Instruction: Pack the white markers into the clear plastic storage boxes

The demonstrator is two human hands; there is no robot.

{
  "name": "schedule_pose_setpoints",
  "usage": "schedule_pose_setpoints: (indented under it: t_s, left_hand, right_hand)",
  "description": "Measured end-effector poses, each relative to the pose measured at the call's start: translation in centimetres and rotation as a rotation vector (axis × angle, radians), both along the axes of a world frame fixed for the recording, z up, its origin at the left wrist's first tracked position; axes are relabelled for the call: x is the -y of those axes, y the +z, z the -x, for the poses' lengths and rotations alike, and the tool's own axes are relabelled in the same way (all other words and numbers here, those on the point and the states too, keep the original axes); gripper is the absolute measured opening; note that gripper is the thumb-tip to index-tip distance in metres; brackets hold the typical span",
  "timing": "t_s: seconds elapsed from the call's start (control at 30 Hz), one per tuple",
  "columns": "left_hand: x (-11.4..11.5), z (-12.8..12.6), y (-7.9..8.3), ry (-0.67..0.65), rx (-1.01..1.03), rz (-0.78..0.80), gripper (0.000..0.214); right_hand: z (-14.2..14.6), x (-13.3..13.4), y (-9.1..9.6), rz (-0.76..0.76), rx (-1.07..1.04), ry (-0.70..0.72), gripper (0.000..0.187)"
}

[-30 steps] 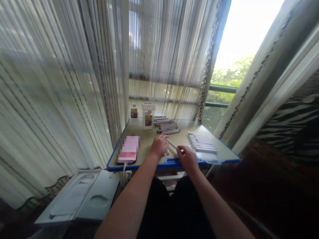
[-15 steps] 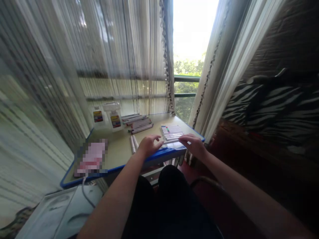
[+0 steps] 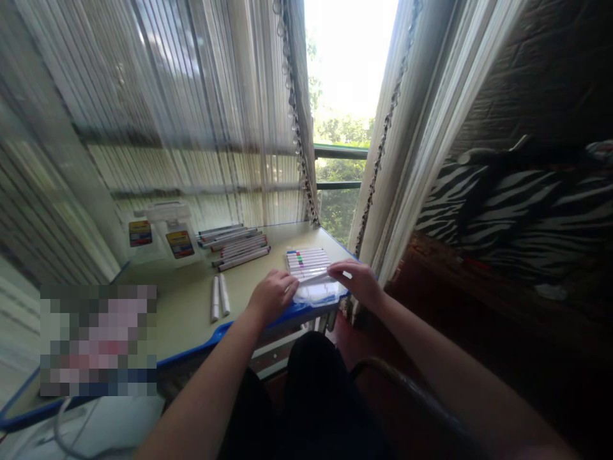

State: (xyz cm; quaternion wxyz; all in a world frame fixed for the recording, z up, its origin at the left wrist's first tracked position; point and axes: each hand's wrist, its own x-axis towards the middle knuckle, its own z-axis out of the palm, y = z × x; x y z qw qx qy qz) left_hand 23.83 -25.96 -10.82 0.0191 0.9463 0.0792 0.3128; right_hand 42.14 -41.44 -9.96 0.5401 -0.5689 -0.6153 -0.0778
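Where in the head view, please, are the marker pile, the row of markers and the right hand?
Marker pile (image 3: pixel 242 246): head view, barrels near its middle.
Row of markers (image 3: pixel 312 259): head view, barrels mid-row.
Right hand (image 3: pixel 359 281): head view, back of the hand.

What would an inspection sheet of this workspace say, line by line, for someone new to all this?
Surface: pale tabletop with a blue edge.
Job's things: white marker between the hands; row of markers side by side, apparently in a clear tray; two loose markers; pile of markers farther back.
Clutter: clear labelled container; pinkish item, pixelated, unidentifiable.
Hands: right hand pinches one marker end; left hand at the other, grip unclear.
Cables: one pale cable, front left.
Surroundings: striped curtains, window, greenery, zebra-striped fabric.
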Motion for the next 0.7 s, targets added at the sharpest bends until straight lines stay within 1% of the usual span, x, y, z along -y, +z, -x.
schedule_pose_setpoints:
  t_s: [0.1,0.23,0.3,0.37,0.47,0.53,0.6,0.7]
  left_hand:
    - [0.1,0.0,0.0,-0.001,-0.041,-0.013,0.027]
    - [0.2,-0.1,0.0,-0.014,-0.057,-0.025,0.027]
    - [0.5,0.1,0.0,-0.035,-0.018,-0.043,0.025]
    - [0.8,0.3,-0.1,-0.03,0.064,-0.062,0.023]
    - [1.2,0.6,-0.2,0.018,0.154,-0.1,0.02]
    - [1.3,0.7,-0.3,0.057,0.172,-0.117,0.019]
    - [1.2,0.7,-0.4,0.094,0.183,-0.114,0.019]
    - [0.8,0.6,-0.6,0.107,0.185,-0.085,0.019]
  right_hand:
    - [-0.1,0.0,-0.3,0.007,-0.004,0.023,0.015]
    - [0.2,0.7,-0.5,0.008,0.016,0.034,0.014]
    - [0.4,1.1,-0.5,0.009,0.021,0.027,0.014]
    - [0.5,1.3,-0.5,-0.007,-0.005,0.008,0.015]
    - [0.3,1.3,-0.8,-0.04,-0.124,0.018,0.021]
    - [0.1,1.1,-1.2,0.0,-0.208,0.033,0.023]
    - [0.0,0.9,-1.4,0.08,-0.268,0.042,0.023]
    - [0.1,0.8,-1.6,0.124,-0.292,0.039,0.022]
